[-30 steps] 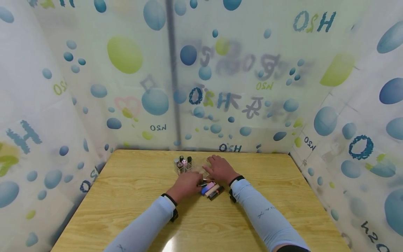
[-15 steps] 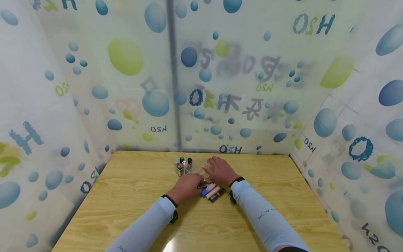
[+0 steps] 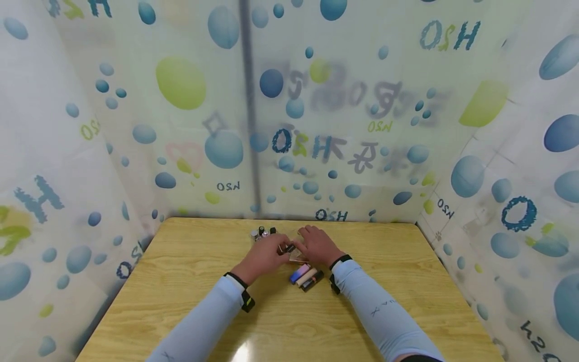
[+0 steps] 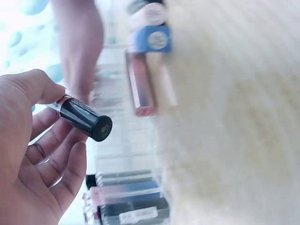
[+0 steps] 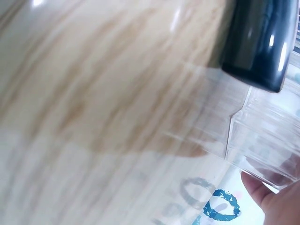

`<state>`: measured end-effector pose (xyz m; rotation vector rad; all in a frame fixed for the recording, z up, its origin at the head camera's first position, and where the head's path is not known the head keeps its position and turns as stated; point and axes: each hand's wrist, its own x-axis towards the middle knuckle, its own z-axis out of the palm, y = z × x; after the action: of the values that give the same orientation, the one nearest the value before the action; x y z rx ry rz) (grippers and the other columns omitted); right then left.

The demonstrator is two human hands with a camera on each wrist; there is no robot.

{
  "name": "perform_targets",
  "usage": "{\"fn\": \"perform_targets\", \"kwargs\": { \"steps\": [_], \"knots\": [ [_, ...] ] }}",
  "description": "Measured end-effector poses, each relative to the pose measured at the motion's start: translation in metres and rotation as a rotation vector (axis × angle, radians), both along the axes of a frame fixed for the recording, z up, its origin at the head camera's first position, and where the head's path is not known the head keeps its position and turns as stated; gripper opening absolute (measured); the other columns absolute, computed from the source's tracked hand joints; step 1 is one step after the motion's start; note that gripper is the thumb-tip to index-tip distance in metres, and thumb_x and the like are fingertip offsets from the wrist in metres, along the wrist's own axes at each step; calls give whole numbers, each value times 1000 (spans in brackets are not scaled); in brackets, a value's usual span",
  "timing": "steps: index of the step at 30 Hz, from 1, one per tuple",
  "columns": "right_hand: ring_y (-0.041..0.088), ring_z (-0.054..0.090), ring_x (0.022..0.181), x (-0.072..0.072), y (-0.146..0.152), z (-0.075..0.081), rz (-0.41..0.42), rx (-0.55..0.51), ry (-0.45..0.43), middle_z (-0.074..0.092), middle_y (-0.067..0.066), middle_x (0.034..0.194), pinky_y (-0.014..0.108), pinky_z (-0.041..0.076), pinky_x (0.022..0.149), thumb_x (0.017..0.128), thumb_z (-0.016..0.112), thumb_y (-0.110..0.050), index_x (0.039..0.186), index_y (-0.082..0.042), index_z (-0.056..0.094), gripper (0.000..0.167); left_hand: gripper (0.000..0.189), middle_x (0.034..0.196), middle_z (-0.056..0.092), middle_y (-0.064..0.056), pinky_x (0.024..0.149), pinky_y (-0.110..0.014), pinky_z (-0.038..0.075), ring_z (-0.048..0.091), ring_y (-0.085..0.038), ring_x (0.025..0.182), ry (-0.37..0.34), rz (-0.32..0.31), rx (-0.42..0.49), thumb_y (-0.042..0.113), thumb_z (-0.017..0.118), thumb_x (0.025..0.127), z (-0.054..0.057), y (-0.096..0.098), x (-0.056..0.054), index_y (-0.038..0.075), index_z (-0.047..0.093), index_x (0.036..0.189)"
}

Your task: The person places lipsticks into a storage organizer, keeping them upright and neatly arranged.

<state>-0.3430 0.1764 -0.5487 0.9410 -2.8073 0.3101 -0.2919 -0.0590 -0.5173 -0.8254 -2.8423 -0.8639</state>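
Note:
Between thumb and fingers, my left hand (image 3: pixel 264 254) pinches a black lipstick tube (image 4: pixel 84 117), tilted above the clear organizer (image 4: pixel 124 140). Several small bottles and tubes (image 3: pixel 261 233) stand in the organizer's left end, partly hidden by that hand. My right hand (image 3: pixel 318 245) grips the right end of the organizer; its thumb (image 5: pixel 255 190) shows at the clear wall in the right wrist view. In front of the organizer lie a purple-blue tube (image 3: pixel 299 273), a beige tube (image 3: pixel 306 277) and a black tube (image 3: pixel 312 281). A slim pinkish tube (image 4: pixel 139 84) lies close by.
Everything rests on a wooden table (image 3: pixel 181 281). A patterned curtain (image 3: pixel 217 100) hangs behind the table and along both sides. A dark cylinder (image 5: pixel 258 42) is close to the right wrist camera.
My left hand has lifted the black lipstick tube from beside the other tubes and moved it back over the organizer. The right hand has stayed in place.

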Motion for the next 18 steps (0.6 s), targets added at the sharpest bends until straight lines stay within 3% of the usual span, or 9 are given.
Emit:
{"fn": "perform_targets", "kwargs": {
  "steps": [5, 11, 18],
  "knots": [
    [35, 66, 124, -1, 1, 0, 5, -1, -35, 66, 18, 138, 54, 56, 106, 119, 48, -45, 147, 0, 62, 55, 15, 103, 74, 3, 79, -37, 62, 71, -13, 92, -39, 60, 148, 18, 81, 101, 16, -9, -9, 17, 72, 113],
    [34, 66, 125, -3, 3, 0, 4, -2, -39, 67, 16, 138, 53, 55, 108, 119, 47, -48, 147, -2, 63, 57, 20, 116, 75, -6, 87, -45, 65, 75, -24, 108, -112, 168, 305, 17, 79, 102, 33, -19, -27, 14, 68, 118],
    [33, 66, 124, -3, 2, -1, 13, -9, -51, 67, 15, 137, 52, 55, 108, 119, 45, -47, 145, -2, 64, 56, 20, 118, 75, -8, 91, -48, 63, 74, -26, 110, -139, 224, 358, 16, 78, 103, 28, -25, -41, 13, 66, 118]
  ]
}}
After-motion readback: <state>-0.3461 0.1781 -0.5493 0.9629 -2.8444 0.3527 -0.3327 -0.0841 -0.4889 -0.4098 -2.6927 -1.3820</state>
